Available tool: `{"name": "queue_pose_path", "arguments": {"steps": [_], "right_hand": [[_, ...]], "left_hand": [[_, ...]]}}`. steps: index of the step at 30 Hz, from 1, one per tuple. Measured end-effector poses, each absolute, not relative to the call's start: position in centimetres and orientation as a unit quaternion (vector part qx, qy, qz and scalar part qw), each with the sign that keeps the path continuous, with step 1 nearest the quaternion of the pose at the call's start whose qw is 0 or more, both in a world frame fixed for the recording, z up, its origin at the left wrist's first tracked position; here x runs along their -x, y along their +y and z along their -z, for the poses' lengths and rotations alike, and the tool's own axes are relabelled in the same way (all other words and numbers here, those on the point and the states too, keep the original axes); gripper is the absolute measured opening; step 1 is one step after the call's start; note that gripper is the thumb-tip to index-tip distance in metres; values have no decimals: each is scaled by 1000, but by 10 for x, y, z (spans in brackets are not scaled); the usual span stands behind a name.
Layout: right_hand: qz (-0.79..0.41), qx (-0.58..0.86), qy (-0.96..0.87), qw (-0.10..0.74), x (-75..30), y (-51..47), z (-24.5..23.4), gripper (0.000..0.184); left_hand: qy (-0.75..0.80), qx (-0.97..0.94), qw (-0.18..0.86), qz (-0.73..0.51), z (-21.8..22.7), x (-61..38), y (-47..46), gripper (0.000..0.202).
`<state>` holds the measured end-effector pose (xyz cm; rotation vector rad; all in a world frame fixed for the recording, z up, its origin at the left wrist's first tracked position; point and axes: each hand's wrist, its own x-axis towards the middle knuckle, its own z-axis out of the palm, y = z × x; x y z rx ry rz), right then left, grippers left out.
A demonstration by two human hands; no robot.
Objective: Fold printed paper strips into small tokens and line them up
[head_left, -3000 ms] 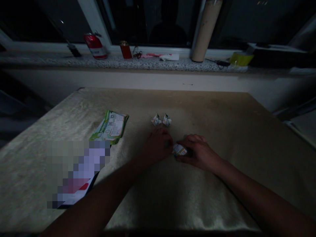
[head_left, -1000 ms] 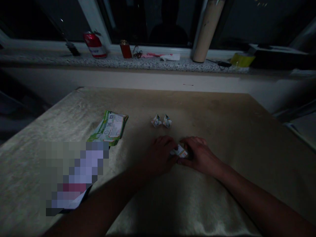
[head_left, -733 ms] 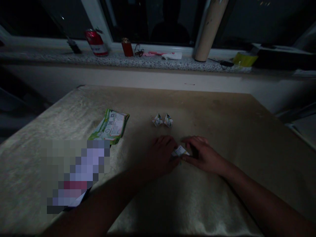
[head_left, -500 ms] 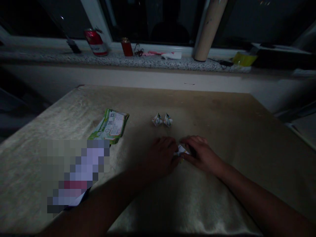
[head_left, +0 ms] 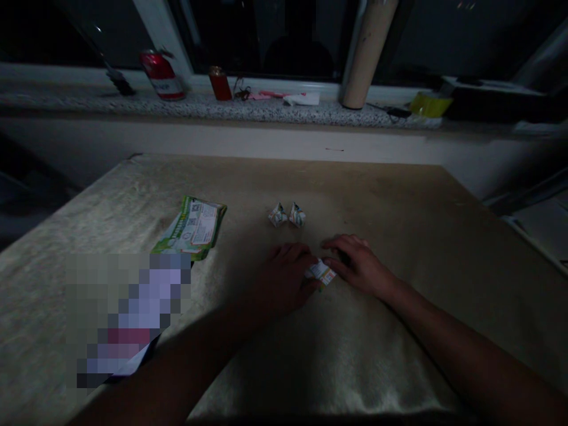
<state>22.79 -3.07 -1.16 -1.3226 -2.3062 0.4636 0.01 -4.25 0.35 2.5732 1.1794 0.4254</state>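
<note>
Between my hands, low over the table, is a small flat white piece of printed paper or wrapper (head_left: 326, 274) with coloured marks. My left hand (head_left: 288, 275) holds its left side, with the thumb at the lower edge and the fingers curled over the top. My right hand (head_left: 361, 266) is at its right edge, thumb and fingers apart with a gap between them; whether the thumb touches the piece is hard to tell. Beyond my hands stand two small pointed folded pieces (head_left: 277, 215) with similar print, side by side. Dim light hides detail.
A green printed pouch (head_left: 199, 228) lies left on the cloth-covered table (head_left: 390, 195), beside a blurred-out flat object (head_left: 146, 307). A red can (head_left: 162, 76), a red jar (head_left: 219, 84), a cardboard tube (head_left: 368, 56) and a yellow item (head_left: 430, 105) line the windowsill.
My right fingers have moved off the printed piece, and more of its face shows. My left hand stays on it. The whole view has shifted slightly.
</note>
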Motion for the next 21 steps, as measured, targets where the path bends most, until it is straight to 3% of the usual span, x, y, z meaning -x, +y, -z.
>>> {"name": "queue_pose_path", "arguments": {"steps": [21], "right_hand": [[-226, 358, -880, 216, -243, -35, -4, 21]], "left_hand": [[398, -889, 154, -164, 1, 2, -37, 31]]}}
